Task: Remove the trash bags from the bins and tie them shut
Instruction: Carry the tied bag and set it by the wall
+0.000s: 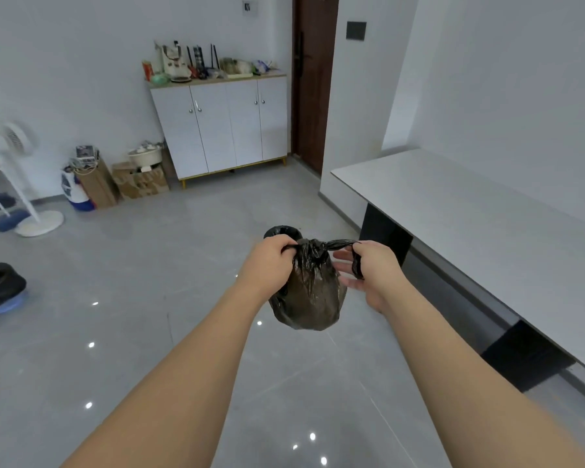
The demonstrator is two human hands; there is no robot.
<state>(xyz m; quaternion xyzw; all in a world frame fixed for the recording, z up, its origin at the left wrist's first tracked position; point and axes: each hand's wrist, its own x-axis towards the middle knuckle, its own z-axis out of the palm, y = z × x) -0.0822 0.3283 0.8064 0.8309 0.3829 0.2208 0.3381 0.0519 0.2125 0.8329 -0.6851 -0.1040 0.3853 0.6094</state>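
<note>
A small black trash bag [309, 295] hangs in the air above the floor in front of me, its neck gathered into a bunch at the top. My left hand [271, 261] grips one twisted end of the bag's top on the left side. My right hand [368, 268] pinches the other twisted end, which stretches out to the right and drapes over my thumb, with the other fingers spread. Behind the bag a black round bin [282, 231] shows partly above my left hand. Another bin [0, 288] lined with a black bag sits at the far left edge.
A long white bench-like counter [487, 224] runs along the right wall. A white cabinet [223, 126] with clutter on top stands at the back, next to a dark door [313, 96]. Cardboard boxes [139, 180] and a white fan [24, 184] stand at the left.
</note>
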